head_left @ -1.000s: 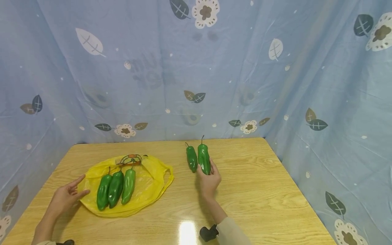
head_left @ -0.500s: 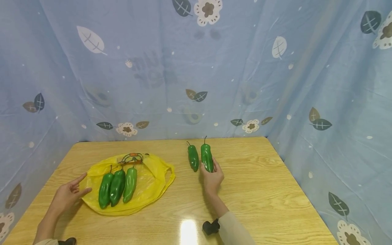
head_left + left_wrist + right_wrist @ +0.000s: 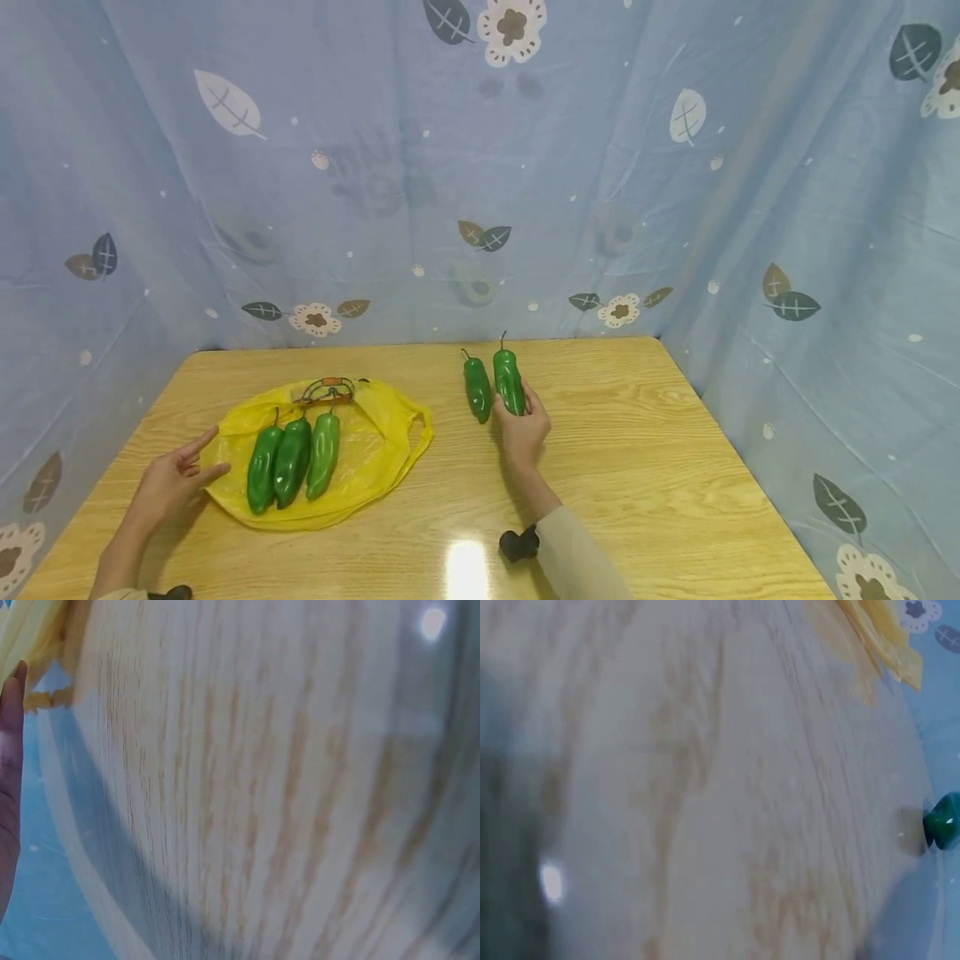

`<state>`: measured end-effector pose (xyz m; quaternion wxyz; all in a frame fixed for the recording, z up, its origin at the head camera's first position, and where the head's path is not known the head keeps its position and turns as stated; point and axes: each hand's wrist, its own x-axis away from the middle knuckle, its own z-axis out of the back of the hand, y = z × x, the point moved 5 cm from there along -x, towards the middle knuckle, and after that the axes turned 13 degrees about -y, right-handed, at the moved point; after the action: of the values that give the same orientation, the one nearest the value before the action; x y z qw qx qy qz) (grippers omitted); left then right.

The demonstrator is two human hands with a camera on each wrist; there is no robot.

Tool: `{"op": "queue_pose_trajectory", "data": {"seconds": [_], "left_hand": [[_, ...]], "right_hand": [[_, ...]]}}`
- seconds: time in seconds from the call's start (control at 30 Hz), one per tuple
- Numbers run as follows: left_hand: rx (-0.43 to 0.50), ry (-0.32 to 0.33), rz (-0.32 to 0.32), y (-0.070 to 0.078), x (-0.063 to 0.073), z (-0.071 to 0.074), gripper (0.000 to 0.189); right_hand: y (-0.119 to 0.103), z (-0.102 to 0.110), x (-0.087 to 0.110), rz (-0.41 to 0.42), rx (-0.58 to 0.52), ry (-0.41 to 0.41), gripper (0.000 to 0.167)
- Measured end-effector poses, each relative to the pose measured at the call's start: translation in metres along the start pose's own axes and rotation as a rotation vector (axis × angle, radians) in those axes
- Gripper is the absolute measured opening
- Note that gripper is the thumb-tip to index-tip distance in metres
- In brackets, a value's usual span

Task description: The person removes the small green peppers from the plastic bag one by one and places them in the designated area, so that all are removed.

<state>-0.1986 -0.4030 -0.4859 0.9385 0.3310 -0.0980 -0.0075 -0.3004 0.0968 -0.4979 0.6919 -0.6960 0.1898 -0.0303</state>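
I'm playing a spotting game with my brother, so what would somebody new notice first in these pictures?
Probably the bright yellow bag, spread on the left part of the wooden table, with three green peppers lying side by side on it. Next, further right, the right hand grips a fourth pepper beside a fifth pepper. Behind everything hangs a blue curtain with leaves and flowers.
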Motion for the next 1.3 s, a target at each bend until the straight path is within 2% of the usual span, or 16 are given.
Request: {"op": "queue_pose_trajectory", "data": {"seconds": [0.37, 0.6, 0.83, 1.3], "left_hand": [[-0.003, 0.03, -0.012, 0.002, 0.0, 0.0, 0.076], [0.024, 0.005, -0.001, 0.0, -0.002, -0.001, 0.077], [0.025, 0.01, -0.02, 0.001, -0.002, -0.002, 0.076], [0.027, 0.037, -0.018, 0.002, 0.0, -0.001, 0.073]], "right_hand": [[0.011, 0.001, -0.014, -0.023, 0.092, 0.011, 0.053], [0.016, -0.001, -0.02, -0.032, 0.088, -0.025, 0.052], [0.025, 0.001, -0.023, -0.069, 0.169, -0.017, 0.05], [0.022, -0.008, -0.024, -0.087, 0.254, -0.049, 0.051]]}}
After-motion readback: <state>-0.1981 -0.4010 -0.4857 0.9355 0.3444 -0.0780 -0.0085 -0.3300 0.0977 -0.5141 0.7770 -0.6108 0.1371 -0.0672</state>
